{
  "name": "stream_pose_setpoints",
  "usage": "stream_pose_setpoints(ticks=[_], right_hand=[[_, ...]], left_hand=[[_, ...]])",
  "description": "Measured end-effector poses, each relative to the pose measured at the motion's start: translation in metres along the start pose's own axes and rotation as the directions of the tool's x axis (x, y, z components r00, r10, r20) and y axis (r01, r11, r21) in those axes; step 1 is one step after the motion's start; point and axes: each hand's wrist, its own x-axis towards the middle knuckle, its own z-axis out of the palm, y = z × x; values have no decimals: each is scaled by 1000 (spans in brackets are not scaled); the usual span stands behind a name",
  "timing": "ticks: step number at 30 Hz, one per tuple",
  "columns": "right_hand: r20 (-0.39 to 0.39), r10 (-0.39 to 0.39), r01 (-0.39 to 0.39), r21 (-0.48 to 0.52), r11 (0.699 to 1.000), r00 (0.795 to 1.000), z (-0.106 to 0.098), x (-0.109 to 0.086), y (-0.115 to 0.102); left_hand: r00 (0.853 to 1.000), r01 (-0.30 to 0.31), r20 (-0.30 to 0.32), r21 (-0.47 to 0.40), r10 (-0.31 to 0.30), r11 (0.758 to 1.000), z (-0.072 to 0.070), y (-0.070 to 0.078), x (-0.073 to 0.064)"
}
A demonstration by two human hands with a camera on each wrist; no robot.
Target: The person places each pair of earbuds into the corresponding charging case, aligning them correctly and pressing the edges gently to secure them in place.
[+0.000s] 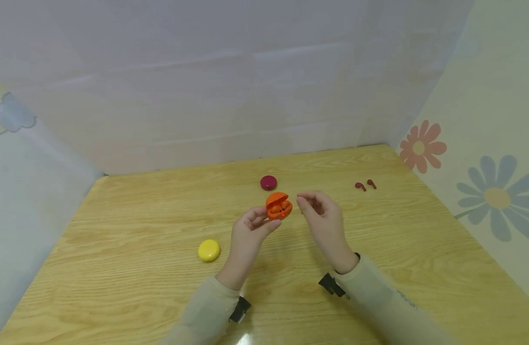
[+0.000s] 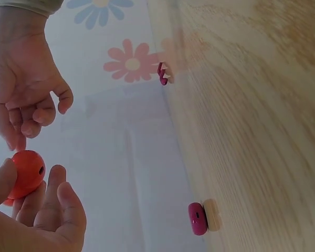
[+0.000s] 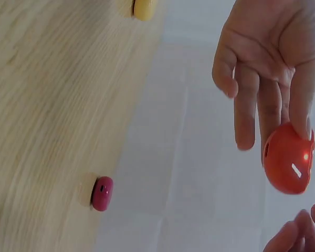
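My left hand (image 1: 246, 237) grips an orange earbud case (image 1: 273, 216) between thumb and fingers, above the table. Its lid (image 1: 276, 196) is raised, and orange earbuds (image 1: 276, 209) sit inside, with a small red light at the front. Just to the right of the case is my right hand (image 1: 328, 229), its thumb and forefinger close together and the other fingers loosely bent. Nothing shows between those fingertips. From the left wrist, the case (image 2: 30, 170) appears from its rounded outer side, and the right hand (image 2: 29, 89) reaches close to it.
A closed magenta case (image 1: 269, 182) lies behind the hands. Two magenta earbuds (image 1: 361, 186) rest at the back right of the wooden table (image 1: 131, 215). To the left of the left wrist is a closed yellow case (image 1: 209, 250). Pale cloth walls (image 1: 182, 96) stand around the table.
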Motion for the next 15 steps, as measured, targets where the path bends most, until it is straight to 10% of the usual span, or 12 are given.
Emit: stream_pose_setpoints(ticks=[7, 15], right_hand=[[176, 35, -20, -90, 996, 984, -9, 11, 0], [397, 253, -263, -32, 964, 882, -18, 20, -2]], left_hand=[[995, -22, 97, 17, 20, 1000, -4, 0, -1], [988, -3, 155, 33, -2, 999, -8, 1, -3]])
